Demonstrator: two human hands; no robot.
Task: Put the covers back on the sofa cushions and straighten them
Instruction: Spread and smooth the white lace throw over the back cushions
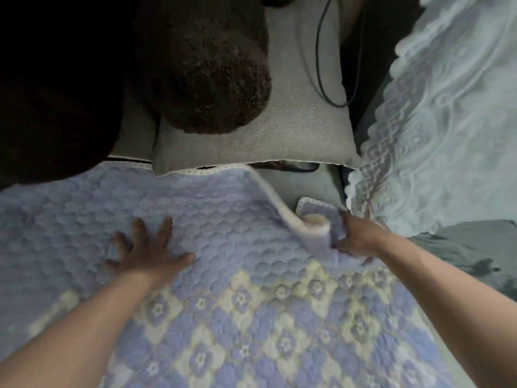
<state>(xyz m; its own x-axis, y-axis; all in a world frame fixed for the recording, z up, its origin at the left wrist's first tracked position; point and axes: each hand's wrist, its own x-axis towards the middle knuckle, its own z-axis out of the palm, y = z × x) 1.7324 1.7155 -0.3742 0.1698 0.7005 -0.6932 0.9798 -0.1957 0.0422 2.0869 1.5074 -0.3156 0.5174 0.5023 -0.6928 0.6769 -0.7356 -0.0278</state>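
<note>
Across the seat cushion the quilted purple cover (pixel 223 219) lies mostly flat, its plain scalloped half toward the sofa back and its flowered diamond half toward me. My left hand (pixel 148 253) rests on it with fingers spread and straight, palm down, pinning the cloth. My right hand (pixel 355 236) is at the far right corner, where the edge has rolled over on itself and shows its pale underside (pixel 296 217); my fingers are curled into that fold and seem to pinch it, though blur hides exactly how the thumb sits.

To do this well, I judge the left palm should hold firm while the right draws the rolled edge outward and toward the armrest, so the roll opens without dragging the whole cover. A small piece of the same purple quilting (pixel 316 205) peeks from beneath the roll, so the corner looks doubled under and needs lifting rather than only tugging. The grey pillow (pixel 251 130) sits on the cover's back border beneath a dark fuzzy cushion (pixel 207 68), which may resist the pull. The lace throw (pixel 436 113) on the armrest lies just beside my right hand; I must not catch it.
</note>
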